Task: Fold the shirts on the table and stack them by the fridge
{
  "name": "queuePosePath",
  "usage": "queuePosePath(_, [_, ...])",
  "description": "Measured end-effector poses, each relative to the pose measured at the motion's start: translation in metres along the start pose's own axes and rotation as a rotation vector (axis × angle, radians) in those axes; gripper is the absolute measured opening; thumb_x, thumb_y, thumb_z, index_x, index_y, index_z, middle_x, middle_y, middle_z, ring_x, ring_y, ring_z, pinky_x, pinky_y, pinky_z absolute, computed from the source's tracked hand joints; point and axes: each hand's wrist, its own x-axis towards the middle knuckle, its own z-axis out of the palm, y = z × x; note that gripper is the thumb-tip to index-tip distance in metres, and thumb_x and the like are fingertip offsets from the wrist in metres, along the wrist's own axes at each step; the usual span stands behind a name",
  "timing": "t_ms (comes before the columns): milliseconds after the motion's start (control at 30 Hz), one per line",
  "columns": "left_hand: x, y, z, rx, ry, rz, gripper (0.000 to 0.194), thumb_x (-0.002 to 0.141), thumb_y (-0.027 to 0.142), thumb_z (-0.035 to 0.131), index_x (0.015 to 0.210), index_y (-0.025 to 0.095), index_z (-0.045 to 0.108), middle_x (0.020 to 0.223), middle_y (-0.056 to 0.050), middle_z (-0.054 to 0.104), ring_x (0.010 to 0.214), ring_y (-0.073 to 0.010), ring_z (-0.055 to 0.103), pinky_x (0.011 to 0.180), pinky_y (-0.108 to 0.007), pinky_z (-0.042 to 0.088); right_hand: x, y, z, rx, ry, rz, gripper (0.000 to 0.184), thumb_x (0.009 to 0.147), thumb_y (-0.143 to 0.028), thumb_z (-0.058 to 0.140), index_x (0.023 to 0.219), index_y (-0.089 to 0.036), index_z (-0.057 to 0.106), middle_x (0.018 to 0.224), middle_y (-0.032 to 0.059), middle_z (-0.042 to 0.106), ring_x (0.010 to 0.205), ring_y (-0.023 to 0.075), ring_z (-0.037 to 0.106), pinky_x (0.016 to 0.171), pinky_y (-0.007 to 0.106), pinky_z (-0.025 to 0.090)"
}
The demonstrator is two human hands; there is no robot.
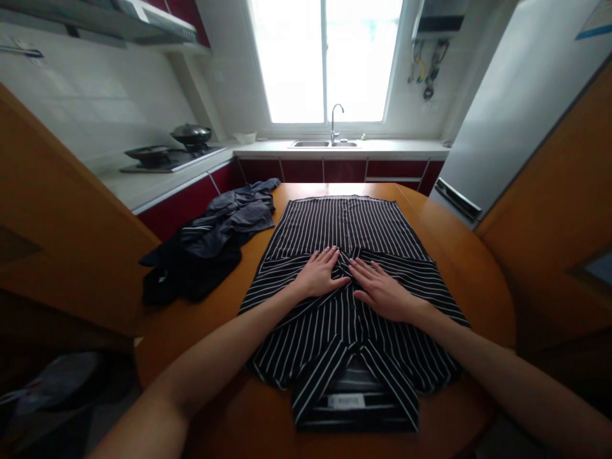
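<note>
A black shirt with white stripes (342, 223) lies spread out, front up, its collar toward me and its hem at the far side. Both sleeves are folded inward across the front. My left hand (321, 274) rests flat on the left sleeve near the middle, fingers stretched out. Beside it, my right hand (380, 290) lies flat on the other sleeve, fingers a little spread. The two hands are close together at the button line and grip nothing. A white label (346, 401) shows inside the collar.
The shirt lies on a round wooden table (482, 280). A heap of dark clothes (215, 233) sits at its left edge. Beyond are a counter with a sink (310, 144), a stove (174, 159) with pans, and a fridge (502, 95) at the right.
</note>
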Motion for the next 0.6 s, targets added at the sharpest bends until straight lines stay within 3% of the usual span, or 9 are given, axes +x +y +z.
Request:
queuePosePath(167, [0.0,0.001,-0.002,-0.003,-0.007,-0.002,0.097,0.089,0.082,0.033,0.159,0.015,0.027,0.167,-0.012,0.021,0.155,-0.0286,0.017,0.126,-0.045,0.011,-0.009,0.009,0.012,-0.01,-0.046,0.065,0.07,0.102,-0.055,0.037,0.161,-0.019,0.026,0.165,0.0123,0.024,0.154,0.0271,0.015,0.124,0.055,0.018])
queuePosePath(433, [0.0,0.002,0.0,-0.041,-0.014,0.004,0.087,0.096,0.074,0.028,0.16,0.015,0.026,0.166,-0.01,0.021,0.155,-0.0272,0.015,0.126,-0.047,0.01,-0.01,0.011,0.012,0.057,-0.08,0.103,0.066,0.104,-0.053,0.031,0.162,-0.023,0.022,0.166,0.0091,0.019,0.154,0.0262,0.012,0.124,0.055,0.016])
queuePosePath(600, [-0.002,0.003,-0.023,-0.107,-0.035,0.027,0.073,0.102,0.061,0.032,0.16,0.017,0.026,0.167,-0.01,0.021,0.155,-0.0277,0.014,0.125,-0.05,0.013,-0.011,0.008,-0.005,0.105,-0.02,0.113,0.062,0.105,-0.046,0.033,0.161,-0.022,0.023,0.166,0.0088,0.022,0.154,0.0262,0.013,0.124,0.056,0.015])
